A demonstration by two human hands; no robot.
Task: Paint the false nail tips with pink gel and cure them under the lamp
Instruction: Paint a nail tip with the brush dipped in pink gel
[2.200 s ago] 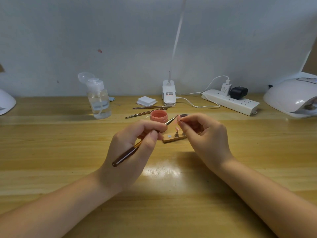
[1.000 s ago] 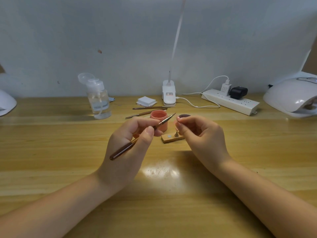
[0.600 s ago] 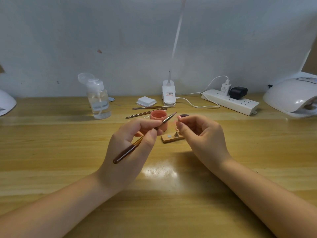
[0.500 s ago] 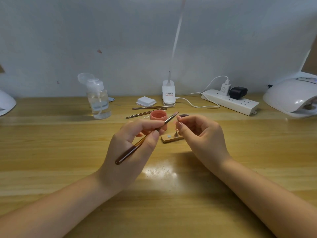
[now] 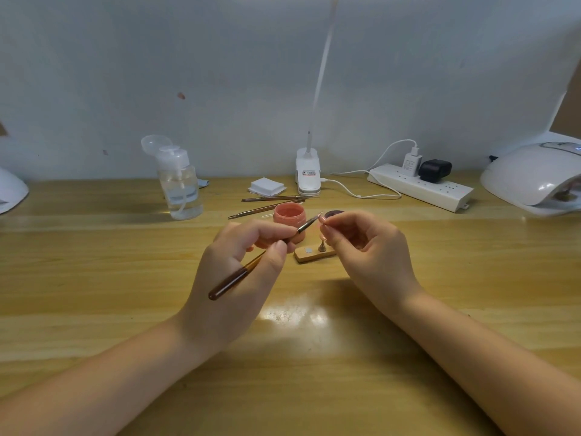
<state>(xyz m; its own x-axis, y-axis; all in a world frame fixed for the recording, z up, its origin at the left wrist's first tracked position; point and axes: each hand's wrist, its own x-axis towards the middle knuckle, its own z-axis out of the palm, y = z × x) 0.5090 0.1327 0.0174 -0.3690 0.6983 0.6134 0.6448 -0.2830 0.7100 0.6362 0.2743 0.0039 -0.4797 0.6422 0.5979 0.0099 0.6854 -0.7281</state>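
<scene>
Brush to nail tip, above the tabletop (image 5: 94, 278).
Left hand (image 5: 232, 278) gripped brush (image 5: 261, 258); right hand (image 5: 371, 253) pinched a nail tip (image 5: 323, 219), mostly hidden by fingertips; pink gel jar (image 5: 289, 215) half hidden behind left fingers.

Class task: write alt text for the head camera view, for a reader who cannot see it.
Above a wooden desk, the left hand holds a thin brush to a nail tip pinched in the right hand. Behind are a pink gel jar and, far right, a white curing lamp.
</scene>
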